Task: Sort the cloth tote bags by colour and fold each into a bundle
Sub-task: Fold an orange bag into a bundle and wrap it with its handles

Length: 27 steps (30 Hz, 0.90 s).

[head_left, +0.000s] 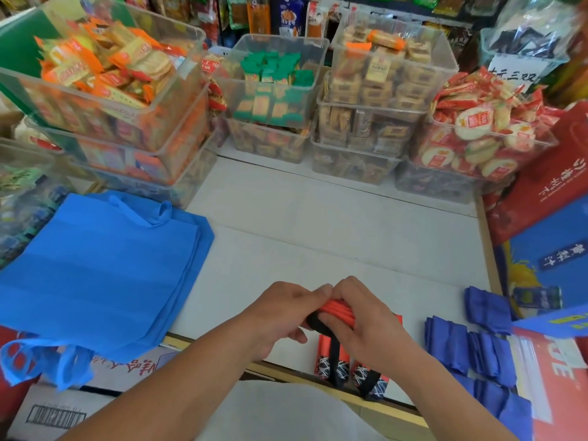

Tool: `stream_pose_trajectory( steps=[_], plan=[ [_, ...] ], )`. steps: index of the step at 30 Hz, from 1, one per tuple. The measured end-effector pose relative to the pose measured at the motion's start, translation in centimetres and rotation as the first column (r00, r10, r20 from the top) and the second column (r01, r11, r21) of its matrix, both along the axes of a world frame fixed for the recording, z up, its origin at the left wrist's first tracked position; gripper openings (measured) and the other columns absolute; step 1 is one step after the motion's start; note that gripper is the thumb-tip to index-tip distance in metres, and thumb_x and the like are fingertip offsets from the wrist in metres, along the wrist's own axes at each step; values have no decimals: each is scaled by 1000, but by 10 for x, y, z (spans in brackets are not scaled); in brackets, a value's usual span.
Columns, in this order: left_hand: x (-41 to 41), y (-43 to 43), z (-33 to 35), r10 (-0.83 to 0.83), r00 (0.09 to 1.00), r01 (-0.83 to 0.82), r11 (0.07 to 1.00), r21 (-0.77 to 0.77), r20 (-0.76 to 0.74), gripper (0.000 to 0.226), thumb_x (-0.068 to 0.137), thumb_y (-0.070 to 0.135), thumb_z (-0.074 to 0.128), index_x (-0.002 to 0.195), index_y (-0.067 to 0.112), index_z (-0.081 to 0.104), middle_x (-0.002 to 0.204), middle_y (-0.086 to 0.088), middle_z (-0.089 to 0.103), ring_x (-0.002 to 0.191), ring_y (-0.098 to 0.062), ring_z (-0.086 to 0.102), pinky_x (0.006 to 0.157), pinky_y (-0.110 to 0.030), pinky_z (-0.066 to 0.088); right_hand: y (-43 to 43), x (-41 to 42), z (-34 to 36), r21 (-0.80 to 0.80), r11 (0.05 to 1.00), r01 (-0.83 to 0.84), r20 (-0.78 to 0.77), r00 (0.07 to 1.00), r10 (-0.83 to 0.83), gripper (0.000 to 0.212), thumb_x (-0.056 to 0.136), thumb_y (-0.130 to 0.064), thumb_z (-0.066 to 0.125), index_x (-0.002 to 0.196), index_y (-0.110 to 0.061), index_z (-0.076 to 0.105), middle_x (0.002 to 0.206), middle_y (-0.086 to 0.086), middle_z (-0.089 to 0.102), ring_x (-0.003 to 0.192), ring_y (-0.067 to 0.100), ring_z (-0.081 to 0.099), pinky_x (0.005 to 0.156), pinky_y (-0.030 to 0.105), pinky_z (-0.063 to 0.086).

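Observation:
A rolled orange tote bag [338,308] with black handles is held over the white counter's near edge. My left hand [283,310] grips its left end, thumb on top. My right hand [359,316] curls over its right side, fingers around a black strap. Below them lie folded orange bags [324,358] with black straps and a web pattern. A stack of flat light-blue tote bags [95,268] lies at the left, handles hanging off the counter. Folded dark-blue bundles [471,345] sit at the right.
Clear plastic bins of snack packets [270,90] line the back of the white counter [318,224]. Red and blue gift boxes [547,218] stand at the right. A cardboard carton [57,412] sits below the counter at the left.

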State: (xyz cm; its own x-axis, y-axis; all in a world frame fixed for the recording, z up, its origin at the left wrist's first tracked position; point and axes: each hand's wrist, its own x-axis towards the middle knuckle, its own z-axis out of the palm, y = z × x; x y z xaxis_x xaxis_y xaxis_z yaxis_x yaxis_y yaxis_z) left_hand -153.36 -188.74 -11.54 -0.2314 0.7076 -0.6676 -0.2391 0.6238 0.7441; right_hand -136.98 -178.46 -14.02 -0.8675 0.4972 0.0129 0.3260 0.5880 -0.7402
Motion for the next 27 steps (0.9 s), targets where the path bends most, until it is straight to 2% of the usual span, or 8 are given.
stream_pose_trajectory(
  steps=[2, 5, 10, 12, 15, 20, 23, 27],
  plan=[
    [-3, -2, -2, 41, 998, -42, 999, 23, 46, 37, 93, 45, 70, 101, 10, 77, 100, -13, 77, 84, -17, 69, 66, -29, 51, -4, -1, 7, -164, 984, 69, 0, 998, -70, 24, 91, -34, 73, 106, -38, 55, 100, -16, 62, 91, 10, 64, 74, 30, 55],
    [-11, -6, -1, 76, 977, -92, 993, 72, 200, 30, 94, 31, 71, 108, 5, 71, 99, -13, 75, 84, -19, 68, 67, -30, 50, -9, -1, 15, -420, 882, 211, -46, 966, -253, 34, 79, -30, 87, 101, -35, 62, 98, -11, 71, 91, 13, 69, 78, 29, 58],
    [-15, -8, -4, 51, 975, -77, 990, 114, 214, 14, 94, 21, 71, 100, 9, 66, 91, -11, 69, 79, -19, 61, 62, -29, 45, -15, -3, 18, -416, 879, 235, -112, 946, -306, 31, 73, -21, 91, 91, -31, 68, 92, -8, 70, 85, 18, 69, 73, 31, 58],
    [-15, -6, -6, 55, 991, -70, 990, 125, 119, 13, 95, 19, 71, 97, 7, 65, 84, -9, 68, 72, -18, 59, 60, -30, 45, -15, -5, 16, -387, 890, 242, -103, 948, -303, 27, 74, -19, 90, 90, -28, 70, 89, -7, 69, 82, 18, 67, 71, 31, 56],
    [-7, -2, -9, 49, 984, -20, 986, 165, -172, 15, 95, 19, 69, 89, 8, 63, 70, -5, 60, 62, -14, 54, 57, -29, 44, -12, -4, 12, -410, 870, 275, -64, 942, -328, 23, 75, -18, 89, 89, -23, 72, 87, -6, 69, 78, 18, 66, 69, 32, 55],
    [6, 1, -10, 13, 772, 179, 955, 237, -635, 12, 99, 24, 60, 87, 23, 57, 63, 10, 51, 59, -7, 46, 61, -31, 45, -10, -11, 13, -389, 862, 324, -22, 933, -360, 23, 74, -25, 90, 83, -33, 71, 84, -7, 70, 79, 14, 68, 68, 27, 57],
    [2, 7, -8, 19, 788, 165, 957, 240, -615, 10, 101, 30, 58, 92, 25, 60, 71, 9, 59, 65, -6, 53, 65, -27, 48, -6, -12, 14, -373, 846, 382, -40, 904, -426, 25, 71, -28, 92, 88, -33, 75, 88, -12, 73, 84, 8, 70, 71, 22, 57],
    [-8, 13, -14, 57, 821, 68, 978, 196, -568, 14, 97, 34, 64, 86, 25, 66, 72, 9, 61, 66, -6, 54, 65, -23, 47, -4, -3, 4, -499, 765, 407, -20, 877, -479, 20, 80, -21, 85, 95, -31, 76, 91, -6, 76, 85, 16, 73, 79, 46, 61]
  ],
)
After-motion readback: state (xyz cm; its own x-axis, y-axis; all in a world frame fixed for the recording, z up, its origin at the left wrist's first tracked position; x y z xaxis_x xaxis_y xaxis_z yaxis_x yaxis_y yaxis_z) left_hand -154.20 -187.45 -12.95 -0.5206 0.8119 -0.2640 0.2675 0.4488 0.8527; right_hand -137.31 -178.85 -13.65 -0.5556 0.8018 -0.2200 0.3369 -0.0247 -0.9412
